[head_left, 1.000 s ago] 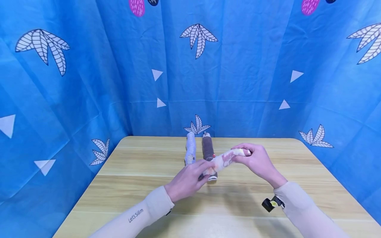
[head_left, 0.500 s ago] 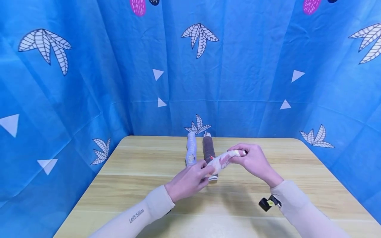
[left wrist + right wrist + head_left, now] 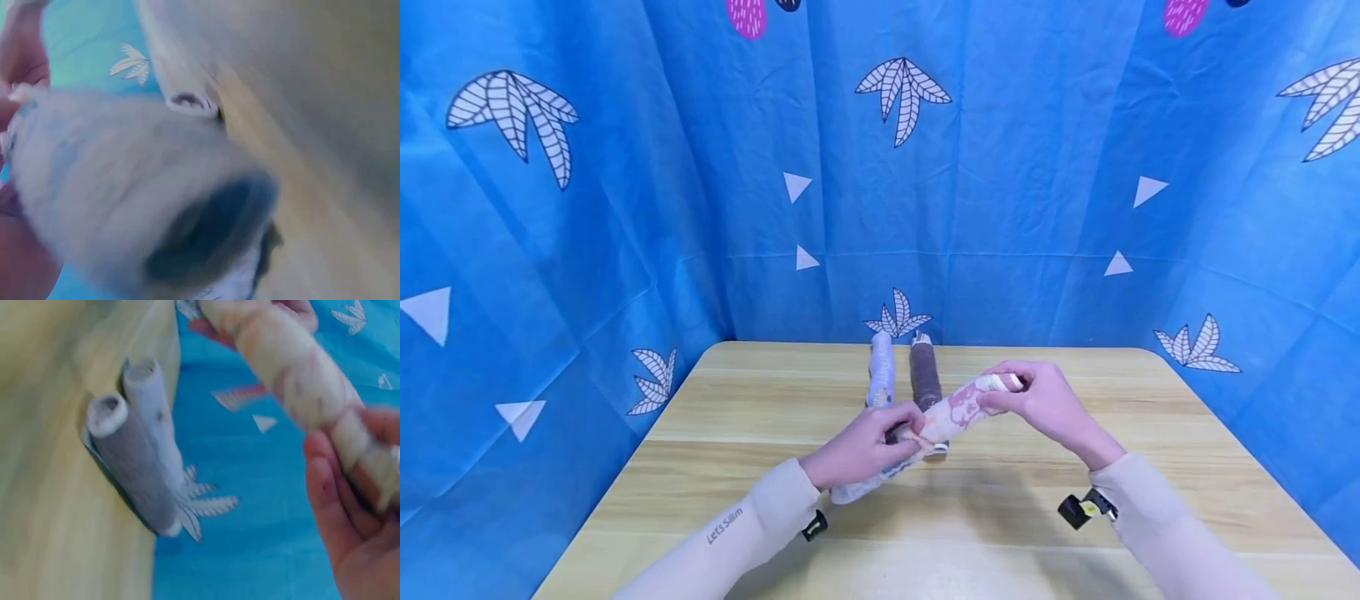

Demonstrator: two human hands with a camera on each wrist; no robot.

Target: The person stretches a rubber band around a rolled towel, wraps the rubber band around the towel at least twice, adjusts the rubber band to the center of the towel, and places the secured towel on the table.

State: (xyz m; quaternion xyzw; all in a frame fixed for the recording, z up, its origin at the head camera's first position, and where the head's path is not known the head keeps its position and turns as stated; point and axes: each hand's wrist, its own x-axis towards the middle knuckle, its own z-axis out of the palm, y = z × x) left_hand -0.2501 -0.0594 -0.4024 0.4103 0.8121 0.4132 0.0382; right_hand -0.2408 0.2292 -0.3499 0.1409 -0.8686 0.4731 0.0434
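Observation:
A whitish rolled towel with pink and peach patches slants above the table, held at both ends of its patterned stretch. My left hand pinches it around the middle, and its lower end sticks out below that hand. At the upper right end, my right hand grips the roll between thumb and fingers. The left wrist view shows the roll's hollow end close up and blurred. Behind it lie a lavender rolled towel and a brown rolled towel, side by side.
The wooden table carries the two lying rolls near its far edge. A blue patterned curtain hangs behind and along both sides. In the right wrist view, a blurred red-and-white tag shows beside the held roll.
My left hand has shifted slightly left and changed its hold, and the towel's lower end now shows below it. My right hand keeps its grip at nearly the same spot.

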